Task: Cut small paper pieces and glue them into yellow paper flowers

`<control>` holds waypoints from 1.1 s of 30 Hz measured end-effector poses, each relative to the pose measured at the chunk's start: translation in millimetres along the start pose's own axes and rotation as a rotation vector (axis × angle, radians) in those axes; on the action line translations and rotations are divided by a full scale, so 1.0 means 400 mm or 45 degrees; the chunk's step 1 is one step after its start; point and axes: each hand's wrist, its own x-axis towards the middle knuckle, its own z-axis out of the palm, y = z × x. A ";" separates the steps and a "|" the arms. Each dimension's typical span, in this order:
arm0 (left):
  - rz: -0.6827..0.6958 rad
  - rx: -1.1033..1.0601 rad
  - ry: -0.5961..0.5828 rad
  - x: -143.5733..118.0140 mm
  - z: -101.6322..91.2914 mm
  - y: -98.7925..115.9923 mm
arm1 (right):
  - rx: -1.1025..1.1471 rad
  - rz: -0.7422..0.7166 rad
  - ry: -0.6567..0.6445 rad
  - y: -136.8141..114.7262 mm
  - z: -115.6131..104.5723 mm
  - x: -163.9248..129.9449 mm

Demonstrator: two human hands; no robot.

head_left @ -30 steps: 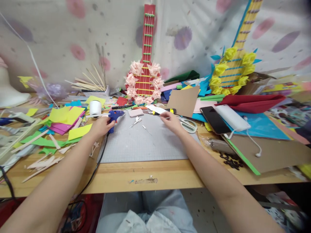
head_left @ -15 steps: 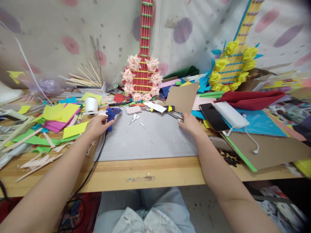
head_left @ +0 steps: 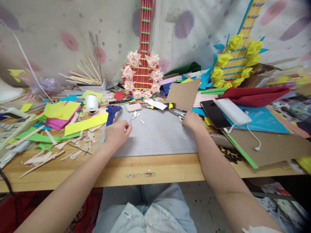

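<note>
My left hand (head_left: 118, 133) hovers over the left part of the grey cutting mat (head_left: 155, 140), its fingers loosely curled, with nothing visible in them. Just beyond it stands a blue glue gun (head_left: 111, 114), apart from the hand. Several small white-tipped thin sticks (head_left: 135, 116) lie on the mat close to my fingertips, and another single stick (head_left: 145, 124) lies a little to the right. At the mat's right edge my right hand (head_left: 192, 121) is closed around the handle of the scissors (head_left: 179, 114), whose blades point left; its fingertips are partly hidden.
A yellow-and-black utility knife (head_left: 170, 105) and brown cardboard (head_left: 183, 94) lie behind the mat. A phone (head_left: 215, 113) and white power bank (head_left: 233, 111) are at the right. Paper scraps (head_left: 43, 160) and a white spool (head_left: 91, 103) occupy the left. A red paper guitar (head_left: 142, 76) stands behind.
My left hand has let go of the glue gun and moved right and toward me over the mat. My right hand stays by the scissors, which show slightly more.
</note>
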 end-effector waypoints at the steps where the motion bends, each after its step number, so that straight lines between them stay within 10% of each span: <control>1: -0.011 -0.020 -0.060 0.013 0.014 0.033 | -0.007 0.009 -0.011 0.000 -0.003 -0.001; 8: -0.217 -0.108 -0.305 0.122 0.105 0.149 | 0.101 -0.096 -0.072 0.033 -0.025 -0.021; 17: -0.134 -0.240 -0.127 0.112 0.099 0.100 | 1.092 -0.614 -0.438 0.027 -0.054 -0.058; 23: -0.281 -0.331 -0.037 0.155 0.077 0.046 | 1.421 -0.546 -0.411 -0.083 -0.030 -0.066; 33: -0.326 -2.171 -0.260 0.116 0.137 0.043 | 1.078 -0.634 0.006 -0.219 -0.002 -0.066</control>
